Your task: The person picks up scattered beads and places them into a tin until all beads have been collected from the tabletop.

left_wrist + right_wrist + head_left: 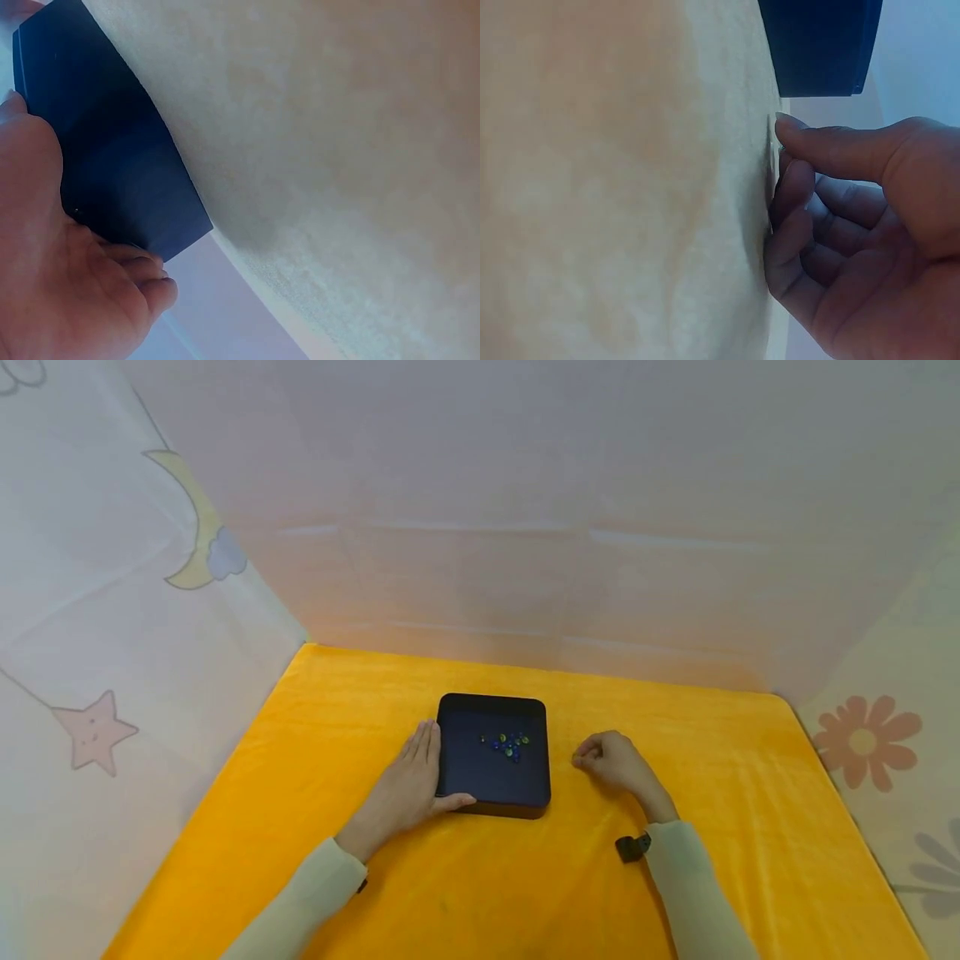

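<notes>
A black square tray [493, 781] lies on the yellow cloth, with several small blue and yellow-green glass marbles [512, 746] grouped inside it. My left hand [405, 781] presses its straight fingers along the tray's left side, and the thumb lies over the near edge. In the left wrist view the palm side [82, 300] meets the tray's dark wall [120, 150]. To the right of the tray, my right hand [613, 762] is low at the cloth, thumb and index finger pinched together. A tiny glint of a marble [782, 150] shows between those fingertips; most of it is hidden.
The yellow cloth [465, 893] covers the table surface and has some creases at the right. Pale printed curtains [480, 568] stand behind and at both sides. A dark wrist device [632, 847] sits by the right sleeve.
</notes>
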A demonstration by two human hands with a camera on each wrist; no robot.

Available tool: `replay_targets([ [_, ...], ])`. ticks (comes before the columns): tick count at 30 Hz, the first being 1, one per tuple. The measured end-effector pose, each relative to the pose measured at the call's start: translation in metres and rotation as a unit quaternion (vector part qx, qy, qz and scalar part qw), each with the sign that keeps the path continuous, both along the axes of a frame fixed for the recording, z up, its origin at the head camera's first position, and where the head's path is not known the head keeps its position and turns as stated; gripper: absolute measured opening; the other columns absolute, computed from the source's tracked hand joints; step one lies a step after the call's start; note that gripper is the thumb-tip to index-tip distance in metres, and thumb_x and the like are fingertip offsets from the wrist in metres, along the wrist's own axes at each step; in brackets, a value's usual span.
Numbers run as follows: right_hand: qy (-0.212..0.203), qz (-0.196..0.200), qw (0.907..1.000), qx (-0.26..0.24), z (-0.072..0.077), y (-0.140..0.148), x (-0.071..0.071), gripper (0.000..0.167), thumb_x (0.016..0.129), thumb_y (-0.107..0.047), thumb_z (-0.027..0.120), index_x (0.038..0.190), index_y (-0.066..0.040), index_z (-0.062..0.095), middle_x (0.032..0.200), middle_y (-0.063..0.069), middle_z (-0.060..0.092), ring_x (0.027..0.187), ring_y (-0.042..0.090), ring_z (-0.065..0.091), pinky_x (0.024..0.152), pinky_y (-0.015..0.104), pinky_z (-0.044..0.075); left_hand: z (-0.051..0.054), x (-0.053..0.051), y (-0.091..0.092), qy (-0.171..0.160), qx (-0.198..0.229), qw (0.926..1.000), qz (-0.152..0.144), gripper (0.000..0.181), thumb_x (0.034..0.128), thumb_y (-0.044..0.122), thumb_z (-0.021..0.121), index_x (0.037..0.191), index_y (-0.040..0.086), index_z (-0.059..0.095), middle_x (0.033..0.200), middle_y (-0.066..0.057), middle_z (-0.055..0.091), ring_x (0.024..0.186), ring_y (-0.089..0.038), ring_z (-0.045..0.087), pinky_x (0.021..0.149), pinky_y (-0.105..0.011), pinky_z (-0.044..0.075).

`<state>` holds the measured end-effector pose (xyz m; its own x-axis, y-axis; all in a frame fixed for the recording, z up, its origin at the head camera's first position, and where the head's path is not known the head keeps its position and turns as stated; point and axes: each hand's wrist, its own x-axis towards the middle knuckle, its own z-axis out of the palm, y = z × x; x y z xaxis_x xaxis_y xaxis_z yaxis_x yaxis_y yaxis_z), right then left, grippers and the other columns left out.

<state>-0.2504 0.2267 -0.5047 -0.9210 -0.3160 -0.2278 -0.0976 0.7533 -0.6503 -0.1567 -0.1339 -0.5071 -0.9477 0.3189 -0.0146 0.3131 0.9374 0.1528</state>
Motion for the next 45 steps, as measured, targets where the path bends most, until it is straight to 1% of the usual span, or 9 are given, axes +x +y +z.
replay_targets([
  [10, -0.002, -0.001, 1.0, -0.009, 0.004, 0.0, 0.001, 0.019, 0.101, -0.018, 0.071, 0.11, -0.003, 0.077, 0.101, 0.011, 0.077, 0.085, 0.019, 0.067, 0.077, 0.032, 0.057, -0.002, 0.001, -0.001, 0.0, -0.004, 1.0, 0.005, 0.125, 0.0916, 0.088, 0.04, 0.165, -0.008, 0.01, 0.175, -0.027, 0.01, 0.165, -0.039, 0.012, 0.135, -0.05, 0.022],
  [13, -0.001, 0.004, 0.9999, -0.012, 0.005, 0.0, 0.001, 0.02, 0.101, -0.018, 0.071, 0.11, -0.002, 0.077, 0.101, 0.012, 0.077, 0.086, 0.019, 0.067, 0.079, 0.034, 0.058, -0.001, 0.001, 0.0, -0.003, 0.002, 1.0, 0.003, 0.125, 0.0917, 0.088, 0.041, 0.165, -0.008, 0.01, 0.175, -0.027, 0.011, 0.165, -0.039, 0.012, 0.135, -0.051, 0.022],
  [18, 0.007, 0.004, 0.9998, -0.018, 0.009, -0.002, 0.004, 0.019, 0.101, -0.019, 0.071, 0.109, -0.002, 0.077, 0.1, 0.01, 0.077, 0.086, 0.019, 0.067, 0.08, 0.034, 0.058, -0.003, 0.001, 0.001, -0.002, -0.003, 1.0, -0.001, 0.123, 0.0924, 0.088, 0.039, 0.165, -0.008, 0.011, 0.175, -0.027, 0.012, 0.165, -0.039, 0.012, 0.135, -0.05, 0.021],
  [23, 0.013, -0.001, 0.9998, -0.018, 0.012, -0.006, 0.005, 0.019, 0.101, -0.019, 0.071, 0.109, -0.003, 0.077, 0.102, 0.012, 0.077, 0.087, 0.019, 0.066, 0.079, 0.032, 0.056, -0.002, 0.001, 0.001, -0.005, -0.008, 1.0, 0.0, 0.124, 0.0922, 0.088, 0.039, 0.165, -0.007, 0.01, 0.175, -0.027, 0.011, 0.165, -0.039, 0.012, 0.135, -0.05, 0.021],
  [27, 0.015, -0.006, 0.9995, -0.028, 0.016, -0.007, 0.004, 0.02, 0.101, -0.018, 0.071, 0.111, -0.001, 0.077, 0.102, 0.013, 0.076, 0.086, 0.02, 0.066, 0.077, 0.03, 0.055, -0.001, 0.0, 0.001, 0.0, -0.018, 0.9998, -0.001, 0.123, 0.0926, 0.088, 0.038, 0.165, -0.008, 0.009, 0.175, -0.027, 0.011, 0.165, -0.039, 0.012, 0.135, -0.049, 0.02],
  [31, 0.021, -0.008, 0.9989, -0.04, 0.02, -0.009, 0.004, 0.021, 0.102, -0.017, 0.07, 0.112, 0.0, 0.076, 0.102, 0.013, 0.077, 0.087, 0.023, 0.068, 0.077, 0.03, 0.056, 0.0, 0.0, 0.0, 0.002, -0.017, 0.9999, -0.003, 0.123, 0.0928, 0.087, 0.04, 0.165, -0.008, 0.01, 0.175, -0.028, 0.013, 0.165, -0.039, 0.012, 0.135, -0.05, 0.021],
  [36, 0.026, -0.011, 0.9978, -0.06, 0.025, -0.013, 0.006, 0.024, 0.102, -0.02, 0.07, 0.115, -0.001, 0.076, 0.107, 0.015, 0.078, 0.094, 0.029, 0.072, 0.08, 0.031, 0.06, -0.001, 0.001, -0.001, -0.005, -0.015, 0.9999, -0.004, 0.123, 0.0927, 0.087, 0.041, 0.165, -0.009, 0.01, 0.175, -0.028, 0.012, 0.165, -0.04, 0.012, 0.135, -0.05, 0.02],
  [42, 0.04, -0.02, 0.9967, -0.068, 0.034, -0.022, 0.006, 0.021, 0.101, -0.022, 0.072, 0.113, -0.006, 0.076, 0.106, 0.013, 0.077, 0.096, 0.032, 0.072, 0.08, 0.032, 0.06, 0.0, 0.001, -0.002, 0.009, -0.016, 0.9998, -0.002, 0.122, 0.0931, 0.085, 0.043, 0.165, -0.009, 0.013, 0.175, -0.028, 0.014, 0.165, -0.04, 0.014, 0.134, -0.05, 0.022],
  [45, 0.045, -0.019, 0.996, -0.074, 0.038, -0.029, 0.005, 0.022, 0.101, -0.023, 0.072, 0.113, -0.006, 0.076, 0.105, 0.014, 0.077, 0.096, 0.034, 0.072, 0.08, 0.032, 0.059, 0.001, 0.001, -0.003, 0.013, -0.016, 0.9998, -0.001, 0.122, 0.0931, 0.085, 0.043, 0.165, -0.008, 0.013, 0.175, -0.028, 0.014, 0.165, -0.04, 0.014, 0.134, -0.05, 0.022],
])
